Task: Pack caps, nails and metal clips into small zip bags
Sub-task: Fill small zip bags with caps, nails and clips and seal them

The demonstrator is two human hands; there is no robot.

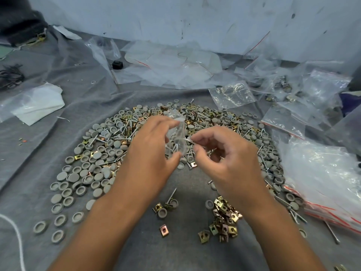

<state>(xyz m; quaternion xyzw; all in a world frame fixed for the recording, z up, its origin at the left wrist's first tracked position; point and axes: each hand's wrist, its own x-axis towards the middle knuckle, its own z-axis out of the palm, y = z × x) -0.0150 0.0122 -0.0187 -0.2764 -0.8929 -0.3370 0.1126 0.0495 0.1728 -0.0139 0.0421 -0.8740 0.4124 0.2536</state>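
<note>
Surface: a grey cloth (185, 251) covers the whole work area, with a scuffed pale wall (175, 16) at the back.
Nearest parts: a small heap of metal clips (224, 218) lies just in front of the right wrist; a few stray clips and caps sit between the forearms.
Left hand (150, 151): fingers and thumb curl round a small zip bag (176, 137), holding it upright above the pile, mouth towards the right hand.
Right hand (224, 153): thumb and forefinger pinch a nail (188, 140) at the bag's side; whether its tip is already inside I cannot tell, as the film is clear and blurred.
Step, as I judge it: feeding a nail into the bag.
Risk: the nail's point may snag or pierce the thin film if pushed at an angle; the mouth may fold closed under the left fingers, so the nail slips back into the pile.
Supply: grey caps (78, 184), nails and clips lie mixed in a broad ring under and beyond both hands, so picking one kind means sorting by touch.
Right side: stacked zip bags with red strips (328, 196), near the pile's edge.
Further back: loose clear bags (232, 94), some holding parts, and a small black object (117, 65).
Left: white folded plastic (39, 102), well apart.
</note>
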